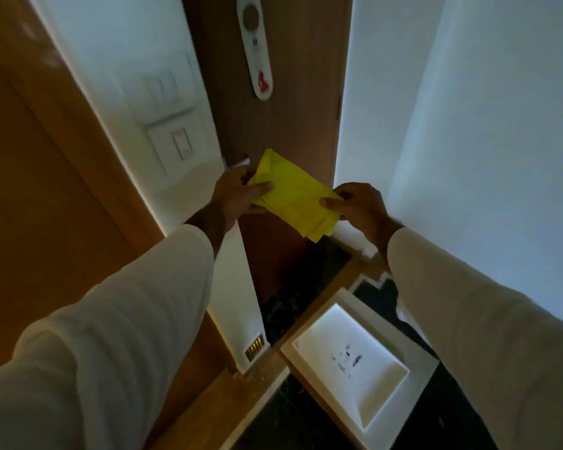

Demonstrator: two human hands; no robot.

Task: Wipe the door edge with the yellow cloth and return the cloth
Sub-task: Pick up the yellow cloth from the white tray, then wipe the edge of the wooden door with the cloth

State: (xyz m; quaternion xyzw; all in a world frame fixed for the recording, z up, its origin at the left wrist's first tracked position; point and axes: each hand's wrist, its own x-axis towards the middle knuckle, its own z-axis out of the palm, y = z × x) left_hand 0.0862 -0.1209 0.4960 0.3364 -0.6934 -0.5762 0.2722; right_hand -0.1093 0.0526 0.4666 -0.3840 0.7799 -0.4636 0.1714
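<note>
A folded yellow cloth (293, 196) hangs in the air in front of a dark brown door (293, 92). My left hand (238, 196) pinches its left end and my right hand (355, 206) pinches its right end. Both arms wear white sleeves. Behind my left hand a metal door handle (241, 163) is partly hidden. The door's left edge (208, 125) runs beside a white wall strip.
A white hanger sign (255, 47) with a red mark hangs on the door. Light switches and a card panel (176, 138) sit on the white wall at left. A wooden panel (30, 190) fills the far left. A lit white recess (351, 358) lies low in the wall at lower right.
</note>
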